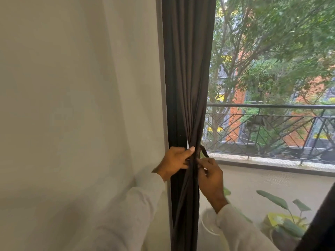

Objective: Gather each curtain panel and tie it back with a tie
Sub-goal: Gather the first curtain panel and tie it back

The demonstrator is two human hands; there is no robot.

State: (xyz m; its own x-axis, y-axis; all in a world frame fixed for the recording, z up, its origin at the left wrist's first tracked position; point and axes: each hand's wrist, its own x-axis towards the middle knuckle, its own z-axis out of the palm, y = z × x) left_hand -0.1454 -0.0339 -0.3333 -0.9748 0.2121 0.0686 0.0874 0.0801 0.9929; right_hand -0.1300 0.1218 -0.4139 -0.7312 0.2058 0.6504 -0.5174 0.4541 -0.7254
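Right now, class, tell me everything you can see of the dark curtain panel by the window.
The dark curtain panel is charcoal grey, soft-looking cloth hanging in long vertical folds beside the white wall, at the window's left edge. It is gathered to a narrow waist, then falls loosely below. The left hand grips the waist; the right hand pinches a dark tie looped there.

A dark grey fabric curtain panel [186, 78] hangs gathered beside the white wall [72, 105]. The left hand [176, 160] grips the bunched folds; the right hand [210, 175] pinches a dark fabric tie [204, 152] looped just right of them.
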